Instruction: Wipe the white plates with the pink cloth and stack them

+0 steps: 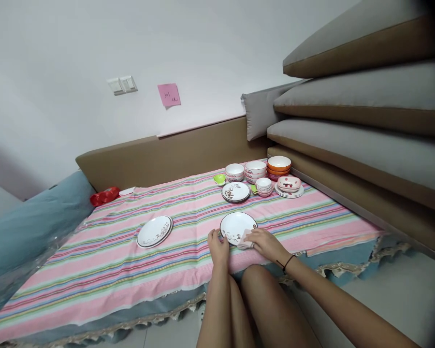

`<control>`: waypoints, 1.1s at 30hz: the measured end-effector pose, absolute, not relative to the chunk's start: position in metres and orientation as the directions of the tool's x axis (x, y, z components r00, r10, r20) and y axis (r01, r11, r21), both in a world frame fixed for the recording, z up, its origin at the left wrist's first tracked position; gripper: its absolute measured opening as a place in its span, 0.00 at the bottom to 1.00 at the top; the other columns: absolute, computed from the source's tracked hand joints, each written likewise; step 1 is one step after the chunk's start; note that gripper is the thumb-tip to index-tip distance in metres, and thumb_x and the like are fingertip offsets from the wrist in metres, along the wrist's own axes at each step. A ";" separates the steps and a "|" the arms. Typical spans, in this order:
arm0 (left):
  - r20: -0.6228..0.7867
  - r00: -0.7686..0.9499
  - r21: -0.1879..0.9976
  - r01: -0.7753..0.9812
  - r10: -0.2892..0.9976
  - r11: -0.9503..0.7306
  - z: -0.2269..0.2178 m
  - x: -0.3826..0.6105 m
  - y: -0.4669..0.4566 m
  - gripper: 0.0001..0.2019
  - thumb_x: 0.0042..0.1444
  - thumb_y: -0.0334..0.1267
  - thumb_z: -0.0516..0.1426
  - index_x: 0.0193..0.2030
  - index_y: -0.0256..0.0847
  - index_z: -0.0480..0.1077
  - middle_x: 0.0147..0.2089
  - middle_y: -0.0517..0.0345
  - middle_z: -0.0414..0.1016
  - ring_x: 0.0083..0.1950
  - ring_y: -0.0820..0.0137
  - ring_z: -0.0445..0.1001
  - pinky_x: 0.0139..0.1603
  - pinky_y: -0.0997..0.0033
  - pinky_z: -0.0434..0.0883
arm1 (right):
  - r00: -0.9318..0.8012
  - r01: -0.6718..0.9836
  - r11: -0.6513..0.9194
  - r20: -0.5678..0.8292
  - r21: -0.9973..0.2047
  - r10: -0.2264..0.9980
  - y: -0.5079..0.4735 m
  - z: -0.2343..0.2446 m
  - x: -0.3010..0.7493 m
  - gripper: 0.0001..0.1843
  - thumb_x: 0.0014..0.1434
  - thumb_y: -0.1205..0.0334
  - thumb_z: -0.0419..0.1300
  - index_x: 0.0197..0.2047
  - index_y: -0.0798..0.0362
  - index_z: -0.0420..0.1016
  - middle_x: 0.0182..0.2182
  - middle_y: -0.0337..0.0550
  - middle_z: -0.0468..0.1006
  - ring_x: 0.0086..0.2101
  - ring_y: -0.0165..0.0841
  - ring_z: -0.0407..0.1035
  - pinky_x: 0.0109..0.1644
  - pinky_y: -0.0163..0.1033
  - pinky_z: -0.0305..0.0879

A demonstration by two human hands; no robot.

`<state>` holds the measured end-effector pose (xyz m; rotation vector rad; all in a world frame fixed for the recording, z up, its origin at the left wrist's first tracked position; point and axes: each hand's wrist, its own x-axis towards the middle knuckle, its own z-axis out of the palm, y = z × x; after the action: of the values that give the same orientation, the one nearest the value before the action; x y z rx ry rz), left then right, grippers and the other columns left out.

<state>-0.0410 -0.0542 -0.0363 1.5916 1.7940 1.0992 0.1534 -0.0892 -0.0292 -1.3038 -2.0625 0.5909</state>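
Observation:
A white plate (238, 223) with a dark rim and a brown floral pattern lies flat on the striped cloth in front of me. My left hand (218, 246) grips its left edge, fingers curled at the rim. In my right hand (267, 244) is a pale folded cloth (245, 240), pressed on the plate's near right part. Just beyond is a stack of similar patterned plates (235, 192). Off to the left, two more white plates (154, 231) lie one on the other, slightly offset.
Behind the plates stand white bowls (235, 171), orange bowls (279, 164), small bowls (264, 185), a green leaf-shaped dish (219, 179) and pink-patterned dishes (289, 184). Stacked cushions (355, 135) rise at the right. A red item (105, 196) lies far left on the striped cloth (105, 270).

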 end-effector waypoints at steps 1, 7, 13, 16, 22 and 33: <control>0.168 -0.156 0.814 0.579 0.973 -0.048 -0.035 -0.042 -0.056 0.20 0.48 0.26 0.55 0.49 0.40 0.71 0.63 0.45 0.65 0.68 0.61 0.57 0.67 0.60 0.54 | -0.277 0.588 0.387 0.272 -0.710 0.921 -0.091 -0.027 0.153 0.15 0.59 0.62 0.52 0.44 0.50 0.79 0.44 0.46 0.80 0.48 0.43 0.69 0.56 0.51 0.62; 0.169 0.345 0.603 0.705 0.923 -0.374 -0.037 -0.031 -0.061 0.33 0.48 0.39 0.61 0.63 0.44 0.62 0.69 0.51 0.56 0.73 0.53 0.40 0.70 0.45 0.36 | 0.054 0.152 0.138 0.148 -0.979 0.988 -0.117 -0.015 0.152 0.28 0.61 0.42 0.49 0.48 0.58 0.72 0.40 0.49 0.80 0.37 0.40 0.74 0.38 0.43 0.71; 0.145 0.448 0.575 0.687 0.882 -0.444 -0.037 -0.010 -0.054 0.21 0.48 0.34 0.62 0.52 0.44 0.73 0.62 0.48 0.69 0.67 0.50 0.58 0.68 0.42 0.42 | 0.033 -0.443 -0.118 -0.147 -0.889 0.989 -0.146 -0.007 0.157 0.28 0.49 0.51 0.67 0.50 0.54 0.71 0.42 0.46 0.79 0.37 0.36 0.74 0.39 0.38 0.71; 0.209 0.404 0.672 0.602 0.890 -0.431 -0.030 -0.007 -0.054 0.14 0.52 0.35 0.60 0.46 0.46 0.76 0.56 0.51 0.75 0.63 0.53 0.64 0.66 0.44 0.49 | 0.049 -0.392 -0.135 -0.167 -0.910 0.985 -0.154 -0.010 0.167 0.26 0.43 0.55 0.71 0.45 0.55 0.74 0.39 0.45 0.80 0.36 0.36 0.74 0.39 0.36 0.70; 0.340 0.109 0.889 0.286 0.934 -0.357 -0.018 -0.012 -0.068 0.15 0.60 0.45 0.52 0.46 0.43 0.75 0.46 0.52 0.78 0.49 0.61 0.73 0.54 0.61 0.65 | 0.180 -0.330 -0.082 -0.148 -0.941 0.972 -0.154 -0.024 0.189 0.24 0.42 0.53 0.71 0.41 0.54 0.76 0.39 0.44 0.81 0.36 0.37 0.74 0.39 0.37 0.69; 0.074 -0.274 0.937 -0.310 0.959 -0.161 -0.028 -0.022 -0.053 0.20 0.52 0.56 0.56 0.32 0.37 0.70 0.30 0.58 0.71 0.32 0.71 0.67 0.35 0.73 0.64 | 0.379 0.441 0.046 0.232 -0.896 0.896 -0.080 -0.027 0.183 0.25 0.53 0.49 0.53 0.44 0.59 0.74 0.38 0.55 0.80 0.39 0.45 0.72 0.45 0.48 0.67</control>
<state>-0.0223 -0.0532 -0.0279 0.9021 1.0737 1.6285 0.1827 -0.0796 -0.0270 -1.5740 -1.2300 0.5347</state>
